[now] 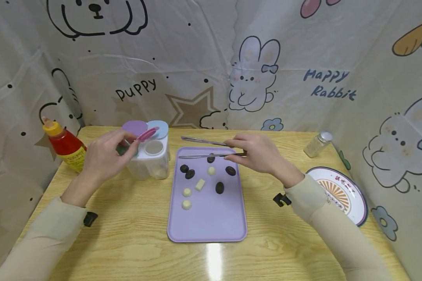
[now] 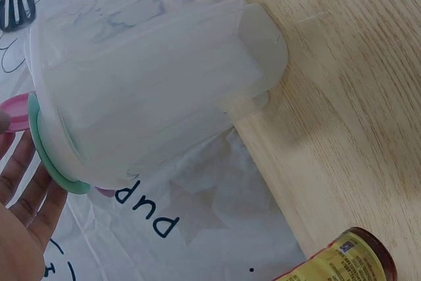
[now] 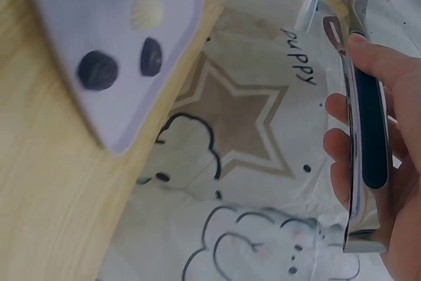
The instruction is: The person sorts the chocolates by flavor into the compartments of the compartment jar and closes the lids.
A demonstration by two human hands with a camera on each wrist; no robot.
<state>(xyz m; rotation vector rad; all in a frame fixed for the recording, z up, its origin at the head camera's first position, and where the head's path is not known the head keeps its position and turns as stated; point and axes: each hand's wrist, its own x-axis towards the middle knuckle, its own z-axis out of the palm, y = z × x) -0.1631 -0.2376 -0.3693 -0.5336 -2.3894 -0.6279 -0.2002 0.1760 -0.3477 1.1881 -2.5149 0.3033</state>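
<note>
My left hand (image 1: 107,154) pinches a pink round lid (image 1: 147,134) between thumb and fingers, tilted up above a clear storage box (image 1: 140,171). The round opening (image 1: 154,147) beneath that lid is uncovered. Purple (image 1: 135,127) and blue (image 1: 158,127) lids cover the rear compartments; a green lid (image 2: 49,153) lies by my fingers in the left wrist view. Metal tongs (image 1: 205,156) with dark grips are held in my right hand (image 1: 256,152). Their arms stand apart with nothing between the tips, over the far end of a lilac tray (image 1: 211,228).
Several dark chocolates (image 1: 219,187) and cream-coloured pieces (image 1: 186,204) lie on the tray. A red sauce bottle (image 1: 65,145) stands at the left. On the right are a small glass jar (image 1: 318,144) and a patterned plate (image 1: 355,207), partly behind my sleeve. A printed cloth hangs behind the table.
</note>
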